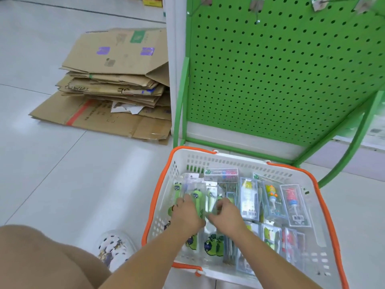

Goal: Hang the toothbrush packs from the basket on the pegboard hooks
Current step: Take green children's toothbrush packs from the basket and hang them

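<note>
We find the toothbrush packs (248, 200) lying flat in the white basket (325, 232) with its orange rim, which stands on the floor (62, 163) at the foot of the green pegboard (281, 76). Most packs lie with their long axis running from us toward the pegboard; one box (221, 172) at the far wall lies crosswise. Both our hands are down in the left half of the basket, close together. Our left hand (186, 213) has its fingers curled over the green cartoon packs (196, 198), gripping one as far as we can tell. Our right hand (226, 214) has its fingers bent around the pack edges beside it. Bare hooks (257, 9) stick out near the pegboard's top. To the left, flattened cardboard boxes (112, 84) are stacked on the floor, and a patterned shoe (113, 249) shows beside the basket.
</note>
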